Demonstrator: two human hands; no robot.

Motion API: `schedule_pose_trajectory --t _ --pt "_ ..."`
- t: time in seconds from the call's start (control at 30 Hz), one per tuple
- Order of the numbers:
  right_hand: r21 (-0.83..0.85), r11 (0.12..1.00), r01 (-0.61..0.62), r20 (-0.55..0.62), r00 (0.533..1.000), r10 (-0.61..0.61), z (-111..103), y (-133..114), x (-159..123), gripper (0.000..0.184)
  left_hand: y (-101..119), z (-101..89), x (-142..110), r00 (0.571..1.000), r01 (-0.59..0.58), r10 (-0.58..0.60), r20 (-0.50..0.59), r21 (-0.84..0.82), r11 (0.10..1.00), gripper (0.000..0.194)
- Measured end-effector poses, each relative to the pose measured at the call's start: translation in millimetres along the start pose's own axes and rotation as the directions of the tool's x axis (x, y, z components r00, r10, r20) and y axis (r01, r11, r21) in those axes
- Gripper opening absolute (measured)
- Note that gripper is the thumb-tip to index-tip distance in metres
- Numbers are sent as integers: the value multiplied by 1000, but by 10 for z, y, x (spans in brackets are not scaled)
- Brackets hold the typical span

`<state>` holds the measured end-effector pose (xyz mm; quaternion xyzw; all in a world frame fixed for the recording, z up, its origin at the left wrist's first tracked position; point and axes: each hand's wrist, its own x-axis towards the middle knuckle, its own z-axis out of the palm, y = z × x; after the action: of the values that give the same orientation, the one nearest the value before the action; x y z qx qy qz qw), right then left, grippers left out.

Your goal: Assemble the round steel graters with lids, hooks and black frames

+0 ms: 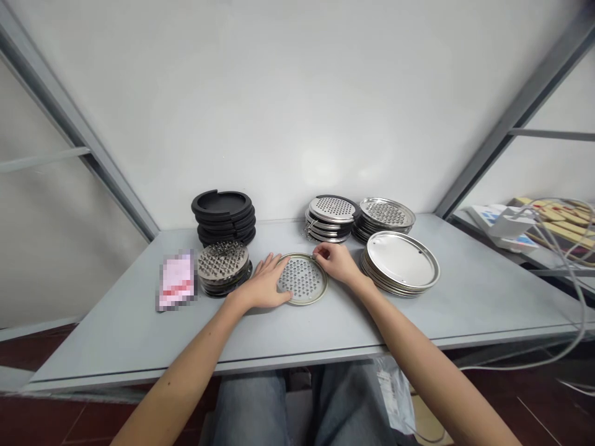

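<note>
In the head view, a round metal grater disc [302, 280] lies on the table in front of me, its raised teeth facing up inside a rim. My left hand [267, 286] rests spread along the disc's left side, thumb and index finger touching its rim. At the upper right rim, my right hand [335, 260] is closed in a pinch; whatever sits between its fingertips is too small to make out. Just left of my left hand stands a stack of toothed metal discs [223, 261]. Right of my right hand is a stack of smooth, rimmed round metal plates [402, 260].
Stacked black rings [223, 214] stand at the back left. Behind the disc are stacked perforated metal discs [332, 209] and rimmed grater discs [387, 214]. A blurred pink packet [177, 279] lies left. White cables [576, 279] hang at the right.
</note>
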<state>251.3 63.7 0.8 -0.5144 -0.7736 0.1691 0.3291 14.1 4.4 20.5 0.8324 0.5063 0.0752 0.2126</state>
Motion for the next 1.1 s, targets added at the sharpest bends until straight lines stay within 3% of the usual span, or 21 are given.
schedule_pose_trajectory --t 0.3,0.67,1.1 --pt "-43 997 59 44 997 -57 36 -11 -9 14 78 72 1 994 -55 57 -98 15 998 86" --pt "-199 974 105 64 993 -94 56 -60 -27 14 71 125 15 993 -80 79 -92 -4 997 104" --pt "-359 916 180 128 981 -143 87 -112 11 17 61 133 27 993 -98 97 -63 -16 995 106"
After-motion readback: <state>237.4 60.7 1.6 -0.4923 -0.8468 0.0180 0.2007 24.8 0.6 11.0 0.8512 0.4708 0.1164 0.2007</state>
